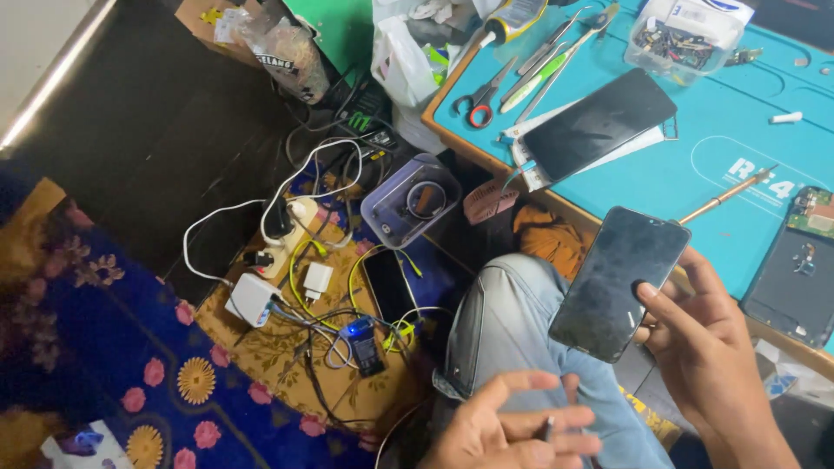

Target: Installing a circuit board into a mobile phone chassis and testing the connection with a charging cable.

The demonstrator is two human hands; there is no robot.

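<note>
Hands low in frame, nearest the camera. Left hand hovers over the knee, fingers loosely curled, pinching a small dark tool between thumb and fingertips; tool too small to identify. Right hand clamps a dark phone by its lower right edge, thumb on the glass, fingers behind. Phone's long axis runs lower left to upper right, screen toward the camera, tilted, clear of the table.

Key relation: phone sits up and right of the left hand, near but apart; its lower end is the part closest to the tool. Left hand is the free one and nearer to that end.

Beyond the knee on the floor: another phone lying flat among tangled cables, white chargers, a power strip, a pale purple case.

Further up right, the table with teal mat: a second dark screen lying on white paper, an opened phone body at the right edge, a thin rod-like tool just above the held phone, scissors, tweezers, a clear box of parts at the far edge.
</note>
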